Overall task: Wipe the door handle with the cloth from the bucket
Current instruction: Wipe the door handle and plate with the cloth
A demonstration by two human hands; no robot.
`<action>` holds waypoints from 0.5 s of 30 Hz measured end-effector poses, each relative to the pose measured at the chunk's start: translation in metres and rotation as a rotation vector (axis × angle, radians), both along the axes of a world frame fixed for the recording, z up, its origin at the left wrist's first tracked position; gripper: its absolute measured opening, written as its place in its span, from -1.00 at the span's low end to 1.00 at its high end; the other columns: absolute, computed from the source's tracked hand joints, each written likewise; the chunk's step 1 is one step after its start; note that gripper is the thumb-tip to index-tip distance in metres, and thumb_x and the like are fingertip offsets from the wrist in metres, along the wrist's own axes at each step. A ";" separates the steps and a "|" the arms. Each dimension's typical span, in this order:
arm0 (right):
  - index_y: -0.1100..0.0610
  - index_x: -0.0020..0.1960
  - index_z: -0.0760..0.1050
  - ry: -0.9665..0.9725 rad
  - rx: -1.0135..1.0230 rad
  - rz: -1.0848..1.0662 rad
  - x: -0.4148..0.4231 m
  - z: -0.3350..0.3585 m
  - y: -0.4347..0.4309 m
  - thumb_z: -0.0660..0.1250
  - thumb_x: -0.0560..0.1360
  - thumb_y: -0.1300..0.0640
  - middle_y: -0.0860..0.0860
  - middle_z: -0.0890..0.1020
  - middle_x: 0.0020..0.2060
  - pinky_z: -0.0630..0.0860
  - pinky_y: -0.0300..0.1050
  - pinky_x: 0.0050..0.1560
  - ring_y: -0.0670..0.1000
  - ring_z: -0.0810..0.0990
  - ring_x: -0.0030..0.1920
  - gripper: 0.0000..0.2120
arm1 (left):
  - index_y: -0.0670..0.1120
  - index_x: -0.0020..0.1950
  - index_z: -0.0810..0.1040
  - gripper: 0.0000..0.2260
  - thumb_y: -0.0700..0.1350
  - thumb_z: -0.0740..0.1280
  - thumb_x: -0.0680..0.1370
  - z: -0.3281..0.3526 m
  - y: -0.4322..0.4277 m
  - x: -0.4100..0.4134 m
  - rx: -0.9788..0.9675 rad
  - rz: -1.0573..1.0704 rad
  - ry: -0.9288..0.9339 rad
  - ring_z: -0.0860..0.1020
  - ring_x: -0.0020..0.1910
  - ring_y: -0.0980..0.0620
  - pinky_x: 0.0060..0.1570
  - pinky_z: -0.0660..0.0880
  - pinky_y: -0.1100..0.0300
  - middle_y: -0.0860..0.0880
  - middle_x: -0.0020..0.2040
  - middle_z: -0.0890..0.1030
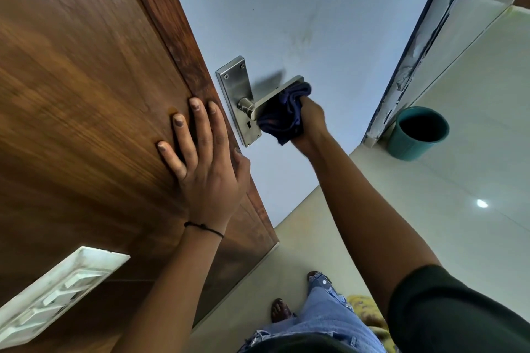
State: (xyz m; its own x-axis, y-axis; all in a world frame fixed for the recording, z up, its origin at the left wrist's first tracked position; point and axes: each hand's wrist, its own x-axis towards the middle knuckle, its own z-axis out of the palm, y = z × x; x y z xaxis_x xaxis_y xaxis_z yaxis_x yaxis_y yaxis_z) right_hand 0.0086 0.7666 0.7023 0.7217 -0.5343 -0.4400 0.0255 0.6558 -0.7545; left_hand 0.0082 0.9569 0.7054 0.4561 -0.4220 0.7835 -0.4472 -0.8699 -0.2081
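Note:
A steel lever door handle (279, 92) juts from its long metal backplate (233, 80) on the pale blue door face. My right hand (311, 120) grips a bunched dark blue cloth (282, 114) and presses it against the underside of the lever. My left hand (205, 160) lies flat with fingers spread on the brown wooden panel beside the door edge, thumb near the edge. A teal bucket (415, 135) stands on the floor at the right, by the door frame.
A white switch plate (54, 292) is mounted on the wood at lower left. The chipped door frame (413, 66) runs up the right side. Pale glossy floor tiles (473, 209) spread right; my feet and jeans (324, 315) are below.

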 end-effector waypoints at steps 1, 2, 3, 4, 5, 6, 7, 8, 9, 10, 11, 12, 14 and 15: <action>0.13 -0.32 0.40 -0.030 0.032 0.022 -0.001 -0.002 0.009 0.07 0.61 0.19 0.04 0.50 -0.47 0.33 -0.14 -0.33 0.05 0.43 -0.41 -0.66 | -0.13 0.58 -0.10 -0.29 -0.01 0.17 0.54 0.000 0.000 0.000 0.000 0.000 -0.001 -0.09 0.51 -0.16 0.46 -0.37 -0.07 -0.17 0.53 0.08; 0.14 -0.30 0.42 -0.050 0.057 0.047 -0.002 -0.004 0.018 0.08 0.62 0.18 0.03 0.53 -0.48 0.39 -0.16 -0.35 0.04 0.48 -0.41 -0.66 | -0.13 0.58 -0.10 -0.30 -0.01 0.17 0.54 0.000 0.000 0.000 -0.002 0.001 0.002 -0.09 0.51 -0.17 0.46 -0.37 -0.07 -0.17 0.53 0.08; 0.15 -0.26 0.45 -0.058 0.079 0.076 -0.003 -0.006 0.026 0.09 0.63 0.17 0.04 0.58 -0.45 0.48 -0.16 -0.35 0.03 0.55 -0.39 -0.68 | -0.13 0.58 -0.10 -0.30 0.00 0.16 0.55 0.001 0.000 -0.001 -0.003 0.004 0.008 -0.08 0.50 -0.17 0.46 -0.37 -0.07 -0.17 0.53 0.08; 0.17 -0.22 0.48 -0.054 0.097 0.101 -0.005 -0.007 0.032 0.10 0.63 0.15 0.06 0.63 -0.41 0.55 -0.17 -0.36 0.02 0.61 -0.38 -0.70 | -0.13 0.58 -0.10 -0.31 0.00 0.16 0.55 0.002 -0.001 -0.001 -0.003 0.005 0.012 -0.07 0.50 -0.18 0.46 -0.37 -0.06 -0.17 0.53 0.09; 0.18 -0.20 0.49 -0.053 0.103 0.129 -0.007 -0.009 0.035 0.11 0.63 0.14 0.08 0.65 -0.41 0.58 -0.21 -0.40 0.00 0.64 -0.41 -0.71 | -0.14 0.58 -0.10 -0.31 -0.01 0.16 0.55 0.003 -0.001 -0.002 -0.002 0.004 0.018 -0.04 0.50 -0.20 0.46 -0.38 -0.06 -0.18 0.53 0.10; 0.18 -0.19 0.50 -0.050 0.082 0.164 -0.010 -0.010 0.035 0.12 0.63 0.14 0.07 0.67 -0.43 0.59 -0.25 -0.43 -0.03 0.66 -0.44 -0.71 | -0.14 0.58 -0.10 -0.31 -0.01 0.17 0.55 0.004 -0.002 -0.003 -0.003 0.000 0.026 -0.01 0.49 -0.22 0.45 -0.38 -0.06 -0.19 0.53 0.10; 0.17 -0.17 0.50 -0.054 0.051 0.204 -0.013 -0.012 0.032 0.12 0.63 0.15 0.04 0.69 -0.44 0.59 -0.28 -0.44 -0.07 0.67 -0.45 -0.73 | -0.14 0.58 -0.10 -0.30 -0.01 0.17 0.54 0.005 -0.003 -0.004 -0.010 -0.005 0.039 0.01 0.48 -0.24 0.45 -0.39 -0.07 -0.20 0.53 0.10; 0.16 -0.14 0.51 -0.064 0.016 0.241 -0.018 -0.013 0.027 0.12 0.63 0.16 0.01 0.71 -0.42 0.60 -0.28 -0.40 -0.10 0.68 -0.42 -0.74 | -0.14 0.58 -0.11 -0.29 -0.01 0.19 0.53 0.006 -0.005 -0.005 -0.027 -0.009 0.055 0.01 0.48 -0.26 0.44 -0.40 -0.07 -0.22 0.52 0.10; 0.14 -0.11 0.53 -0.065 -0.013 0.262 -0.023 -0.015 0.019 0.13 0.63 0.16 0.00 0.72 -0.38 0.61 -0.28 -0.36 -0.12 0.69 -0.39 -0.76 | -0.14 0.58 -0.10 -0.27 -0.02 0.21 0.52 0.007 -0.008 -0.007 -0.051 -0.019 0.076 -0.01 0.49 -0.26 0.44 -0.40 -0.07 -0.24 0.52 0.10; 0.13 -0.11 0.54 -0.050 -0.023 0.264 -0.029 -0.016 0.011 0.14 0.62 0.15 0.00 0.72 -0.36 0.61 -0.28 -0.36 -0.12 0.70 -0.38 -0.77 | -0.14 0.59 -0.08 -0.25 -0.04 0.23 0.50 0.008 -0.013 -0.009 -0.075 -0.041 0.101 -0.04 0.50 -0.24 0.45 -0.39 -0.07 -0.27 0.51 0.10; 0.13 -0.11 0.54 -0.033 -0.018 0.253 -0.036 -0.017 0.000 0.15 0.62 0.13 0.00 0.72 -0.37 0.60 -0.28 -0.38 -0.12 0.70 -0.39 -0.76 | -0.14 0.59 -0.05 -0.25 -0.05 0.24 0.48 0.009 -0.021 -0.011 -0.090 -0.083 0.129 -0.05 0.50 -0.21 0.47 -0.36 -0.05 -0.29 0.51 0.12; 0.14 -0.11 0.55 -0.019 -0.008 0.236 -0.044 -0.019 -0.010 0.16 0.62 0.11 -0.01 0.73 -0.38 0.59 -0.28 -0.41 -0.11 0.70 -0.39 -0.76 | -0.14 0.58 -0.01 -0.26 -0.06 0.25 0.47 0.010 -0.030 -0.012 -0.100 -0.150 0.163 -0.05 0.51 -0.20 0.48 -0.32 -0.03 -0.29 0.51 0.13; 0.15 -0.03 0.57 -0.026 0.046 0.211 -0.063 -0.020 -0.037 0.13 0.63 0.07 0.01 0.75 -0.27 0.61 -0.24 -0.37 -0.08 0.73 -0.29 -0.73 | -0.17 0.56 0.07 -0.29 -0.10 0.28 0.47 0.010 -0.059 -0.015 -0.129 -0.340 0.284 -0.03 0.52 -0.21 0.50 -0.26 0.03 -0.29 0.53 0.13; 0.16 0.06 0.57 -0.043 0.084 0.200 -0.073 -0.022 -0.050 0.09 0.65 0.06 0.04 0.74 -0.13 0.63 -0.19 -0.28 -0.05 0.74 -0.17 -0.70 | -0.19 0.55 0.08 -0.31 -0.12 0.28 0.48 0.009 -0.074 -0.016 -0.153 -0.437 0.384 -0.04 0.53 -0.20 0.51 -0.24 0.06 -0.27 0.54 0.10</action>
State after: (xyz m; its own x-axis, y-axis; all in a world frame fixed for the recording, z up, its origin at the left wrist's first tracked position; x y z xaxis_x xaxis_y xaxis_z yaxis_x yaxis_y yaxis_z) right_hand -0.0642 0.7167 0.6807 0.8291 -0.3413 -0.4429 -0.0803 0.7112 -0.6984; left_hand -0.0077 0.8833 0.7142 0.5281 -0.5298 0.6636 -0.7885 -0.5960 0.1518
